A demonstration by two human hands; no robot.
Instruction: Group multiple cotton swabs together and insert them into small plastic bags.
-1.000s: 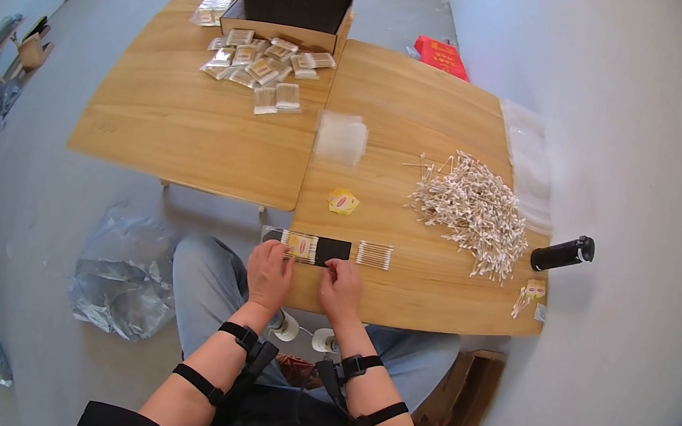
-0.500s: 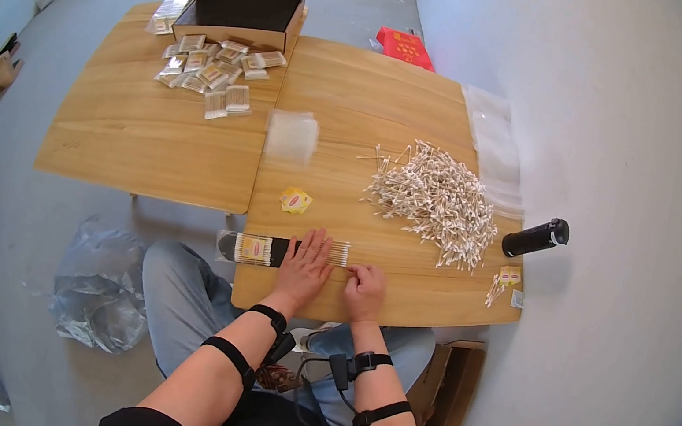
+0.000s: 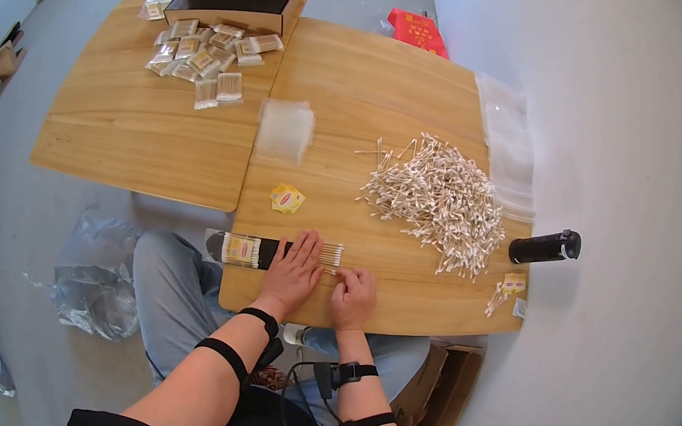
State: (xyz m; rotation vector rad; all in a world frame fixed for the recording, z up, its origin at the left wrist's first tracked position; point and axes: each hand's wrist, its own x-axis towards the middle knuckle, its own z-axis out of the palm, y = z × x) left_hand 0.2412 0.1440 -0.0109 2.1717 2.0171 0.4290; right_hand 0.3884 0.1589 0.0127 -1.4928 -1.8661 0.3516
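Note:
My left hand (image 3: 293, 272) lies flat, fingers stretched, over a row of cotton swabs (image 3: 331, 254) near the table's front edge. The swabs lie side by side, and their white tips stick out to the right of the hand. Under the hand runs a black strip (image 3: 268, 253), its left end inside a clear bag (image 3: 215, 245) that also holds swabs and a yellow label card (image 3: 241, 250). Just right of the row, my right hand (image 3: 354, 299) is closed, thumb and fingers pinched on what looks like a single swab at the row's near side.
A big heap of loose cotton swabs (image 3: 436, 201) covers the right part of the table. Yellow cards (image 3: 287, 198) and a stack of clear bags (image 3: 285, 130) lie beyond my left hand. Filled packs (image 3: 204, 62) sit by an open carton (image 3: 230, 13). A black bottle (image 3: 544, 247) stands at right.
The view has shifted slightly. My right hand stays pinched and has moved a little down beside the swab row, while my left hand still lies flat on it.

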